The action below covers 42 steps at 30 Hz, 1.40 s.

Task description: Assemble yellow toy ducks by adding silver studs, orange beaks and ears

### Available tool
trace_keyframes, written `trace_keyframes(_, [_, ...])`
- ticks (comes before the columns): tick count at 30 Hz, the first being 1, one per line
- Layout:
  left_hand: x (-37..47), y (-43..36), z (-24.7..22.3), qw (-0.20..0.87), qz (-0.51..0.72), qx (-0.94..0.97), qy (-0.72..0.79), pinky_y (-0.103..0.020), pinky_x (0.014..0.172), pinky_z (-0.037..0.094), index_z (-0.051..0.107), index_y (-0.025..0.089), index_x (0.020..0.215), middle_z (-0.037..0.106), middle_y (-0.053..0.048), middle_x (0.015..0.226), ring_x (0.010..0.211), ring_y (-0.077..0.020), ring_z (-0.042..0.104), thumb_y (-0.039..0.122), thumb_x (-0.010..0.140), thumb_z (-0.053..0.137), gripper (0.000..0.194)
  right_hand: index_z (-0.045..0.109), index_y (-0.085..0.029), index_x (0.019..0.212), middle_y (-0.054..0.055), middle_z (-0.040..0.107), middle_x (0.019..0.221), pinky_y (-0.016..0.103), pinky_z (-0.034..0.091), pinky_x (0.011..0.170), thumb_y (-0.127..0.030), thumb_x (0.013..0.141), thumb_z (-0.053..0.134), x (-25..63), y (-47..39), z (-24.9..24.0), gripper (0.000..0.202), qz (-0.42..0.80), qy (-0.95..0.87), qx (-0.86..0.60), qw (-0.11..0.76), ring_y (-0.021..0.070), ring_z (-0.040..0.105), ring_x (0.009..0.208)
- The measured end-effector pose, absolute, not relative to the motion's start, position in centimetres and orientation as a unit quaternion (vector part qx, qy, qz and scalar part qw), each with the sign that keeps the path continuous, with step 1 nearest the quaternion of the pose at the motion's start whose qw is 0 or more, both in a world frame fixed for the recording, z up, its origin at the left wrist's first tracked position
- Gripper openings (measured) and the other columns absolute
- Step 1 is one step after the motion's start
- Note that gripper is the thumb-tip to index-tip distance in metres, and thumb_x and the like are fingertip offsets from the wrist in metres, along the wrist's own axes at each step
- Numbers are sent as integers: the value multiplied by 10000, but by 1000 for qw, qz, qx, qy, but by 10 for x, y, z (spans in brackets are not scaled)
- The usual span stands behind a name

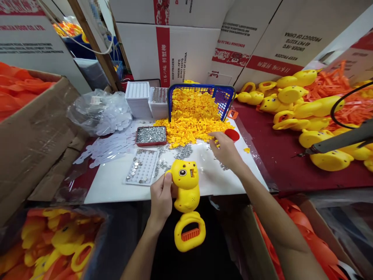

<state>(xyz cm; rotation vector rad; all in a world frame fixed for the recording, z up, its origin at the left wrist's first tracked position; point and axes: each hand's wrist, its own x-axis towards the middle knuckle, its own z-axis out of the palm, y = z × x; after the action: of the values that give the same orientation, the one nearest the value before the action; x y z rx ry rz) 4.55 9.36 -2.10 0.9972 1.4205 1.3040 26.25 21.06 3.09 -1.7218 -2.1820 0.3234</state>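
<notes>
Left hand (161, 196) was closed around the side of a yellow duck-shaped toy (187, 198), thumb pressed at the back of its head. Toy was held eye side up at the near edge of the white work surface (107, 184), its looped handle (178, 233) and orange ridged trigger (190, 234) extended beyond that edge. A rectangular opening (192, 173) was noted in the head.

Right hand (227, 151) was placed at the right side of the small yellow plastic parts (189, 134), fingers bent in a narrow curl; whether a part was pinched could not be determined. The parts were spilled from a tipped blue basket (201, 86). A red tray (151, 144) was filled with small metal pieces, and similar loose pieces (183, 151) were scattered nearby. Round metal discs (135, 165) were seated in part of a white compartment tray (148, 165).

Risks, as judged: two tangled parts could be picked up together, or a wrong one, since the pile was dense. Loose metal could be dragged along by the fingertips and dropped into the opening. With the toy supported by one hand only, and its handle unsupported, a twist could be caused by any push on the head.
</notes>
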Motion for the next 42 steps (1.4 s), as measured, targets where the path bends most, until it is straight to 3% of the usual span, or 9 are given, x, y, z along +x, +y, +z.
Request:
trace_keyframes(3, [46, 96, -19, 463, 519, 404, 594, -254, 461, 277, 369, 230, 585, 371, 45, 535, 513, -120, 343, 666, 915, 496, 562, 629, -79, 1154, 258, 649, 1172, 486, 489, 925, -97, 920, 398, 264, 234, 24, 329, 69, -773, -619, 123, 359, 584, 1117])
trace_keyframes(7, [47, 101, -16, 446, 506, 409, 615, -235, 450, 306, 402, 226, 612, 408, 46, 533, 502, -120, 384, 612, 934, 502, 513, 673, -91, 981, 247, 668, 1061, 427, 473, 863, -1, 855, 396, 260, 240, 16, 317, 34, -793, -604, 80, 336, 591, 1006])
trace_keyframes(11, [50, 98, -8, 365, 515, 422, 651, -235, 512, 432, 544, 213, 890, 570, 1, 795, 587, -128, 501, 526, 935, 550, 316, 684, -82, 1010, 239, 668, 1041, 446, 481, 858, 21, 855, 363, 266, 232, 16, 371, 22, -813, -574, 101, 338, 600, 993])
trace_keyframes(15, [54, 93, 3, 197, 504, 525, 657, -371, 740, 574, 588, 202, 1225, 507, -159, 1307, 986, -251, 609, 499, 883, 653, 458, 691, -132, 1042, 187, 680, 1077, 431, 528, 881, -60, 949, 366, 273, 210, 12, 346, 43, -838, -519, 166, 289, 639, 1008])
trace_keyframes(18, [58, 93, 7, 165, 458, 617, 618, -558, 1048, 470, 604, 225, 1316, 427, -179, 1473, 1307, -376, 492, 470, 855, 710, 533, 713, -191, 982, 112, 719, 1016, 380, 581, 851, -177, 974, 485, 273, 186, 5, 229, 83, -869, -445, 197, 231, 678, 967])
trace_keyframes(21, [61, 94, 5, 217, 433, 643, 593, -608, 1138, 369, 608, 278, 1344, 498, -144, 1463, 1367, -386, 460, 397, 868, 706, 500, 731, -196, 977, 107, 742, 985, 393, 613, 813, -159, 990, 449, 274, 162, -1, 285, 95, -898, -362, 231, 219, 693, 948])
trace_keyframes(29, [63, 79, -2, 251, 446, 639, 575, -561, 1148, 387, 596, 277, 1370, 506, -139, 1480, 1380, -359, 480, 342, 890, 693, 495, 682, -167, 1191, 170, 706, 1224, 411, 621, 907, -179, 985, 543, 294, 128, -10, 248, 78, -904, -325, 267, 249, 672, 1152])
trace_keyframes(35, [62, 78, -4, 259, 447, 636, 574, -546, 1130, 422, 592, 280, 1364, 509, -135, 1467, 1382, -353, 480, 333, 888, 701, 492, 677, -144, 1098, 129, 685, 925, 396, 585, 725, -249, 941, 641, 296, 118, -8, 192, -14, -882, -394, 258, 240, 636, 836])
trace_keyframes(42, [64, 77, -5, 226, 434, 659, 572, -546, 1098, 459, 563, 273, 1384, 484, -155, 1466, 1383, -351, 471, 328, 905, 691, 499, 658, -151, 978, 100, 679, 877, 359, 522, 751, -160, 993, 517, 291, 115, -2, 142, 29, -881, -415, 225, 220, 592, 816])
